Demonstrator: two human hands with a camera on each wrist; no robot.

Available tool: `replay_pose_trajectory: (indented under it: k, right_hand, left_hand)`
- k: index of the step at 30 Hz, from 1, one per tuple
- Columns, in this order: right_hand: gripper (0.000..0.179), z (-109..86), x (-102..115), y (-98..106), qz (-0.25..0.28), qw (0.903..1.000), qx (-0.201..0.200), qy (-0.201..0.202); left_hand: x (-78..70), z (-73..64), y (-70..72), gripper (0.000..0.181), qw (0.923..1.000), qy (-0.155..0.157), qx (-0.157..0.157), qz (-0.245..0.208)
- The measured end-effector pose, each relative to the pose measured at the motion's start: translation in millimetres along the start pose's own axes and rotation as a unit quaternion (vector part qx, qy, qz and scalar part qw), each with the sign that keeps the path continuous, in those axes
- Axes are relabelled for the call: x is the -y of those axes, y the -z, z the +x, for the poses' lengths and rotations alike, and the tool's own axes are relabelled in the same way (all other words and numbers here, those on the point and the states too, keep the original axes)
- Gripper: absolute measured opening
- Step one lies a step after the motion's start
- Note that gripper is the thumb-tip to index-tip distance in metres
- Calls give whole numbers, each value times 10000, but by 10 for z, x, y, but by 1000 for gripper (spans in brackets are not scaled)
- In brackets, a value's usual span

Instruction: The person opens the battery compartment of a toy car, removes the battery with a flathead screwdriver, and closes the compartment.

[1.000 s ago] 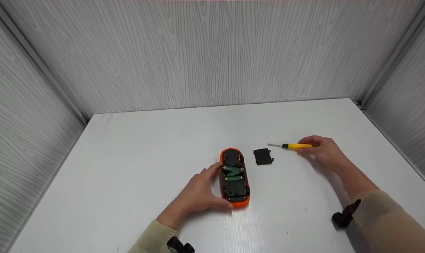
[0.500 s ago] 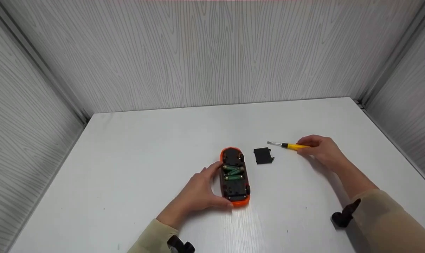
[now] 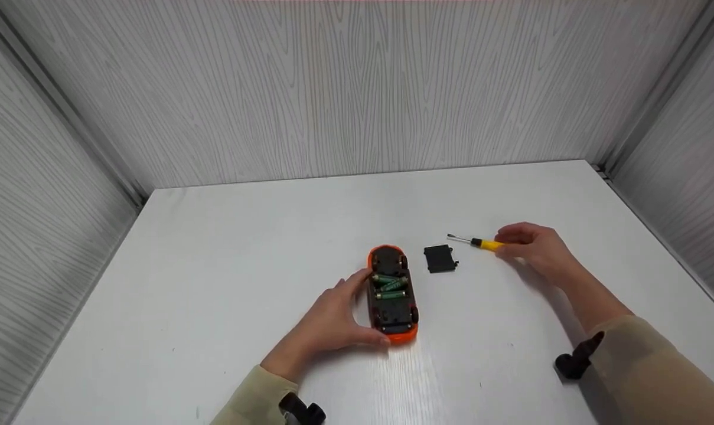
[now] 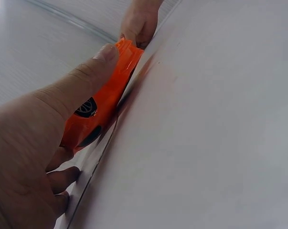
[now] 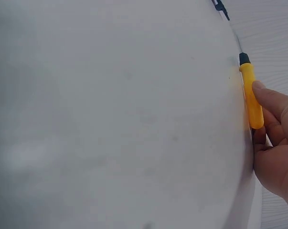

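Observation:
An orange toy car (image 3: 393,316) lies upside down on the white table, its black underside facing up. Several green batteries (image 3: 391,294) sit in the uncovered compartment of that underside, one slanting across another. My left hand (image 3: 332,321) grips the car from its left side, thumb at the near end and fingers along the far part; the thumb (image 4: 89,78) presses the orange body in the left wrist view. Between thumb and fingers, my right hand (image 3: 537,251) pinches the yellow handle of a screwdriver (image 5: 250,93). Its metal tip points left, toward a black battery cover (image 3: 440,258).
The battery cover lies flat on the table (image 3: 244,260), right of the car. Wood-grain panels (image 3: 357,88) wall in the table at the back and both sides. A black wrist mount (image 3: 578,360) sticks out from the right sleeve.
The right hand has shifted slightly left and back with the screwdriver, whose handle shows less beyond the fingers. The left hand keeps its hold on the toy car.

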State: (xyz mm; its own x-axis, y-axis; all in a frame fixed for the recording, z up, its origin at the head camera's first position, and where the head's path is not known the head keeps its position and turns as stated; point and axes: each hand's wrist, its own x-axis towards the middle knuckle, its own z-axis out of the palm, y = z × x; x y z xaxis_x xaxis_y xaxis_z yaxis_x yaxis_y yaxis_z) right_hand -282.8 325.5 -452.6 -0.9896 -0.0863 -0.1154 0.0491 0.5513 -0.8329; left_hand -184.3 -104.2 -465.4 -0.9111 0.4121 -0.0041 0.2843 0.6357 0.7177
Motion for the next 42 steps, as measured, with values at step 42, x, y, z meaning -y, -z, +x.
replay_pose_trajectory:
  k: [42]
  right_hand:
    - [55, -222, 828, -603, -1273, 9675, 245, 2171]
  left_hand:
    - [-154, -211, 360, 124, 9904, -362, 90, 1331]
